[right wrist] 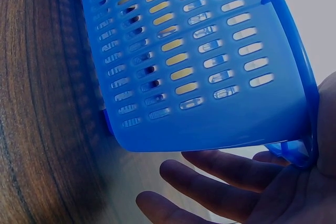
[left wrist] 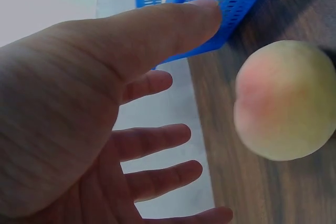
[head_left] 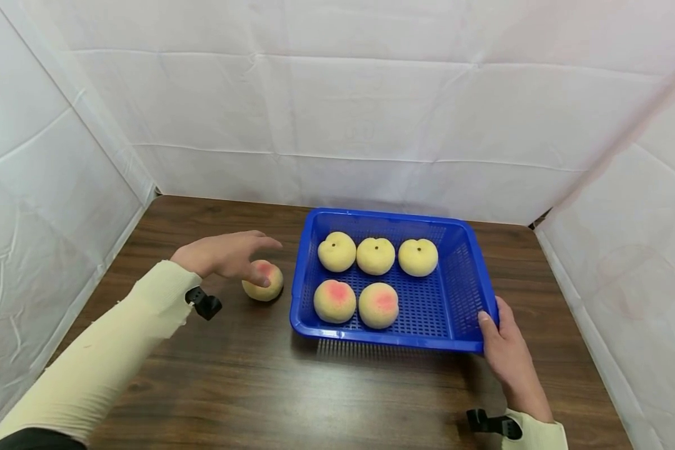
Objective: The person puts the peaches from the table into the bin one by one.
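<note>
My left hand hovers beside and partly over a lone peach on the table left of the basket. Its fingers are spread and hold nothing; in the left wrist view the peach lies apart from the thumb. With my right hand I grip the blue plastic basket at its front right corner, thumb over the rim and fingers outside and beneath it. Inside the basket, three yellow peaches form the back row, stem hollows up. Two pink-blushed peaches sit in front of them at the left.
The dark wooden table is bounded by white sheeting at the back and on both sides. Within the basket, bare mesh floor shows at the front right. A black strap device is on the left wrist.
</note>
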`<state>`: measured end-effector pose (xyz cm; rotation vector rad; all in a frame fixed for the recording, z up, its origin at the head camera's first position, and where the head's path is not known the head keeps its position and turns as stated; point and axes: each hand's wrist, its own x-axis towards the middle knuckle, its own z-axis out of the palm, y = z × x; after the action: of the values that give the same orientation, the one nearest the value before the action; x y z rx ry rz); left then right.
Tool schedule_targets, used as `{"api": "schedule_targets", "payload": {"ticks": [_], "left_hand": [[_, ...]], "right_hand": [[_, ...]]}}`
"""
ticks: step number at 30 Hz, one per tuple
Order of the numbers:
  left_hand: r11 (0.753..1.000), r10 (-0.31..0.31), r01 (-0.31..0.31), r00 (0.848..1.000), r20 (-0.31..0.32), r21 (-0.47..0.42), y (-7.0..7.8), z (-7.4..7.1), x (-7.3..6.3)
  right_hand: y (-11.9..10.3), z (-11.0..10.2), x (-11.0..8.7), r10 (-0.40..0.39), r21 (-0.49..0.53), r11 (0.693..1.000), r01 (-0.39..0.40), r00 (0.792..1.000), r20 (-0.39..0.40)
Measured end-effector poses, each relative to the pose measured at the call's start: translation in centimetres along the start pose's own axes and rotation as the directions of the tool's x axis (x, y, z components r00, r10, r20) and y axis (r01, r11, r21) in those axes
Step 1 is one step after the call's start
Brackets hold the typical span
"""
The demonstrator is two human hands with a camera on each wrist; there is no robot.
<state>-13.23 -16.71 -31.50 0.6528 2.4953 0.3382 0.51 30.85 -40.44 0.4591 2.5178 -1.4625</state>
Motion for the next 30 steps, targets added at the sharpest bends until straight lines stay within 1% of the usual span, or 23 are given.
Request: {"api": "schedule_targets", "payload": {"ticks": [5,12,19,24,26,30], "left_hand": [[1.0,-0.01,0.01,1.0,0.012,-0.003,-0.2,1.1,0.6],[1.0,-0.001,0.001,1.0,0.016,0.004,-0.6,2.1,1.5],[1.0,-0.016,0.016,0.999,0.036,0.007,-0.9,3.2,2.3],[0.999,-0.03,0.029,0.999,0.045,0.014,-1.4,4.1,3.0],[0.999,-0.036,0.036,0.999,0.041,0.013,-1.5,4.5,3.2],[1.0,-0.025,0.025,1.0,0.015,0.002,-1.8,5.1,3.4]], "right_hand": [[-0.1,0.0,0.0,0.005,0.005,1.0,-0.005,1.0,0.002],[0.0,0.0,0.0,0.01,0.013,1.0,-0.011,1.0,0.008],[0.1,0.0,0.1,0.019,0.006,1.0,-0.019,1.0,0.01],[-0.1,-0.1,0.0,0.009,0.013,1.0,-0.01,1.0,0.015],[-0.1,-0.1,0.0,0.008,0.012,1.0,-0.008,1.0,0.014],[-0.1,0.0,0.0,0.015,0.003,1.0,-0.015,1.0,0.009]]}}
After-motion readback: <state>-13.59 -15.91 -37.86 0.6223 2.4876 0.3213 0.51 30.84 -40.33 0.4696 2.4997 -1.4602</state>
